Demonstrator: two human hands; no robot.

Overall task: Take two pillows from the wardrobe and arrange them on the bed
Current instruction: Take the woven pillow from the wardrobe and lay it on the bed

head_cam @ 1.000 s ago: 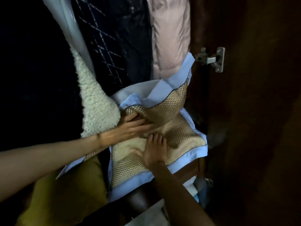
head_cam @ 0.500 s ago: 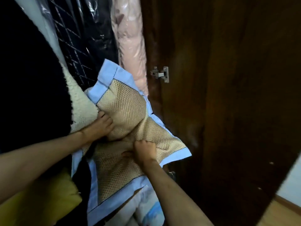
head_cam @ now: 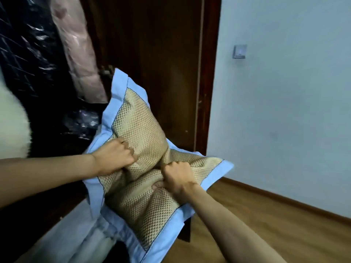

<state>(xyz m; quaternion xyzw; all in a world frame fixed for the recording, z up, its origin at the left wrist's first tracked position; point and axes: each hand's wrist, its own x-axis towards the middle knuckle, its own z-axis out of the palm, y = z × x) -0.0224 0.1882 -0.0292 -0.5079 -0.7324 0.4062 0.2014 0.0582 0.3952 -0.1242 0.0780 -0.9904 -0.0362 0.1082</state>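
Both hands are gripping the pillow, beige woven face with a light blue border. Left hand is fisting the fabric at the pillow's left-middle, fingers curled tight into the weave. Right hand is clenching a bunch of the cover near the centre-right, thumb pressing in from below. Fabric is puckering between the two fists. Pillow is sitting tilted in front of the open wardrobe, upper corner pointing up at the hanging clothes, right corner sticking out past the dark wooden door edge over the wood floor. Lower corner is lying over pale bedding at the wardrobe's bottom edge. Light switch is showing on the wall on the right.
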